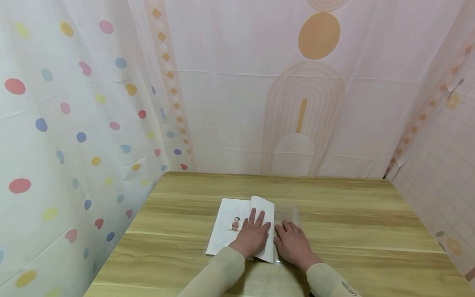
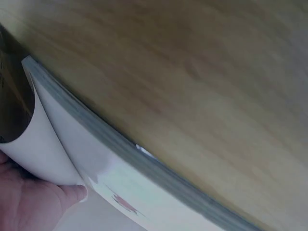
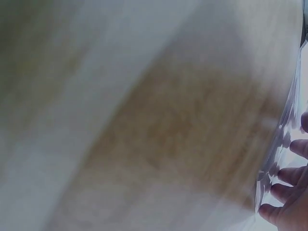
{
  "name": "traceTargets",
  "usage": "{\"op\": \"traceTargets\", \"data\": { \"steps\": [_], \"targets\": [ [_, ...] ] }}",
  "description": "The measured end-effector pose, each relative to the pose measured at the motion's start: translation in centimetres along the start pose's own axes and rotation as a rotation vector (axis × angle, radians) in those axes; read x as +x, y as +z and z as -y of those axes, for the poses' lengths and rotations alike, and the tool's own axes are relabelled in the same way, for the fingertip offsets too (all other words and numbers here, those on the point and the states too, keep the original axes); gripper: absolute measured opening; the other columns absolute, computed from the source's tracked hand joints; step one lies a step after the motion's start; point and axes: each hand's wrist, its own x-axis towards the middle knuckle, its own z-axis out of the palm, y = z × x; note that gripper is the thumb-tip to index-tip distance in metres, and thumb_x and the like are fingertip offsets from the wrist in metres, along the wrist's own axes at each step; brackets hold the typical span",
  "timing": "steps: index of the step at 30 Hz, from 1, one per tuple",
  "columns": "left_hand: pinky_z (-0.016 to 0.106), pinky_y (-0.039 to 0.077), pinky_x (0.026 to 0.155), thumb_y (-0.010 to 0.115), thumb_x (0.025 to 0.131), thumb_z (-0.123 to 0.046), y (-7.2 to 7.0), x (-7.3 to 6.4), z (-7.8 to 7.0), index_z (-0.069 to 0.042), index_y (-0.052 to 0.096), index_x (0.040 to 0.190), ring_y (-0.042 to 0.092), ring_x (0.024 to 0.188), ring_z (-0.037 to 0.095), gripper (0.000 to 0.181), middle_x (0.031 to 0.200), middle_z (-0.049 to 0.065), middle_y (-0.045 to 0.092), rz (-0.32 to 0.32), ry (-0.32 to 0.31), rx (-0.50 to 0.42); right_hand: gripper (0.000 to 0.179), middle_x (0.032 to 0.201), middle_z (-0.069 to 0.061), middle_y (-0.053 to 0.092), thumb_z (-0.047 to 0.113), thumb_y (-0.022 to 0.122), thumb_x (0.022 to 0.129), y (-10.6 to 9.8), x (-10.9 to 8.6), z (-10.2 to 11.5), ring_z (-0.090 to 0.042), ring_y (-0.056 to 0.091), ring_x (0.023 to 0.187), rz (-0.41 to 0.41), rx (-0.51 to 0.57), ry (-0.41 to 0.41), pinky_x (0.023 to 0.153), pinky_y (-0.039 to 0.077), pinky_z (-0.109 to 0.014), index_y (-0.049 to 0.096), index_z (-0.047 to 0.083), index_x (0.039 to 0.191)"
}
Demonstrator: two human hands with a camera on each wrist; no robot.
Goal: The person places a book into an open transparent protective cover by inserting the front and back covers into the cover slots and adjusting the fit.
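Observation:
A thick book (image 1: 219, 231) lies on the table, its white page bearing a small printed figure (image 1: 235, 223). A white leaf (image 1: 262, 203) is bent over at its right side. With fingers spread, my left hand (image 1: 253, 238) presses on this leaf; in the left wrist view its thumb (image 2: 72, 193) lies against the curled leaf (image 2: 48, 156). Clear plastic film (image 1: 287, 211) extends to the right of the book. My right hand (image 1: 294, 244) rests on that film beside the leaf's edge. In the right wrist view its fingertips (image 3: 283, 192) touch the crinkled film (image 3: 269, 175).
The wood-grain table (image 1: 352, 231) extends around the book on all sides. A dotted curtain (image 1: 74, 165) hangs at the left, a patterned curtain (image 1: 230, 103) behind the table and another (image 1: 441, 165) at the right.

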Motion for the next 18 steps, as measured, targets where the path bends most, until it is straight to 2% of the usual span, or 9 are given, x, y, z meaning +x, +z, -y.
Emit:
{"op": "traceTargets", "data": {
  "steps": [4, 14, 18],
  "targets": [
    [0.051, 0.043, 0.102, 0.051, 0.103, -0.029, 0.1, 0.2, -0.3, -0.018, 0.059, 0.138, 0.029, 0.144, 0.04, 0.038, 0.154, 0.013, 0.039, 0.021, -0.028, -0.003, 0.039, 0.14, -0.03, 0.048, 0.02, 0.057, 0.099, 0.1, 0.0, 0.0, -0.048, 0.043, 0.131, 0.002, -0.004, 0.0, 0.104, 0.035, -0.062, 0.059, -0.001, 0.132],
    [0.053, 0.041, 0.103, 0.052, 0.102, -0.028, -0.5, 0.3, -1.4, -0.017, 0.056, 0.14, 0.028, 0.145, 0.037, 0.04, 0.153, 0.011, 0.041, 0.01, -0.026, 0.015, 0.039, 0.14, -0.028, 0.049, 0.018, 0.056, 0.1, 0.1, 0.1, 0.0, -0.046, 0.043, 0.131, -0.002, 0.003, 0.01, 0.103, 0.034, -0.064, 0.058, 0.0, 0.134],
    [0.053, 0.04, 0.105, 0.049, 0.103, -0.024, -0.6, 0.6, -1.3, -0.011, 0.047, 0.147, 0.027, 0.145, 0.035, 0.046, 0.154, 0.013, 0.04, 0.023, -0.041, -0.058, 0.043, 0.143, -0.023, 0.049, 0.024, 0.053, 0.101, 0.2, 0.0, 0.1, -0.043, 0.042, 0.134, 0.019, -0.009, 0.018, 0.104, 0.029, -0.068, 0.056, 0.003, 0.138]
  ]
}}
